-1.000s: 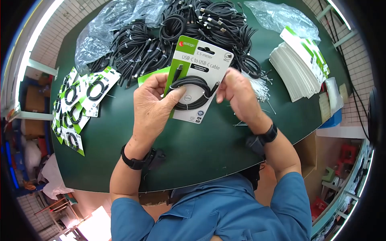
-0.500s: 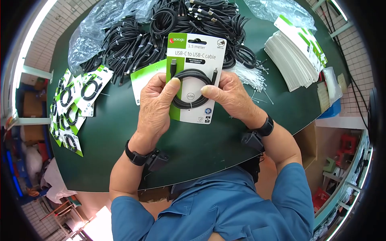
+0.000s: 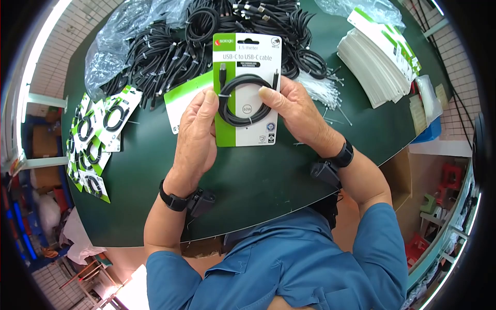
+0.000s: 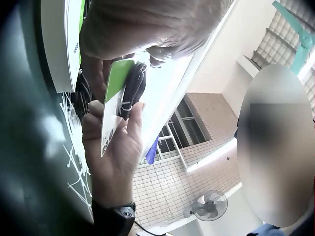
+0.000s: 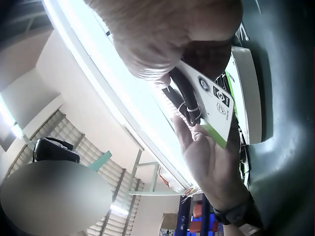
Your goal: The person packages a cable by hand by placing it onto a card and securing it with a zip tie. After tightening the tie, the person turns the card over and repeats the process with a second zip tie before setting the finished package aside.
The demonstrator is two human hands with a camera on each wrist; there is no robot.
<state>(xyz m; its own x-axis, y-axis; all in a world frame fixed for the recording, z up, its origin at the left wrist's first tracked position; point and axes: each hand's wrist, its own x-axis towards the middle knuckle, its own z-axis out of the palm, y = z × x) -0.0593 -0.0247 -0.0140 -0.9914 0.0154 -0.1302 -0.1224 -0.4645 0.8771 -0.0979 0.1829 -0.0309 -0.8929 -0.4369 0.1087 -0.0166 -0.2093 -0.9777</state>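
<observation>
Bright, even overhead lighting. Head view: strong fisheye distortion, dark vignetted corners. Wrist views: backlit glare, blurred foreground.

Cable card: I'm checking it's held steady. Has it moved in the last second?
Yes. The card has swung from tilted right to upright, its top now farther over the cable pile.

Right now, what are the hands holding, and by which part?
A carded USB-C cable: the left hand grips its left edge, the right hand its right edge.
</observation>
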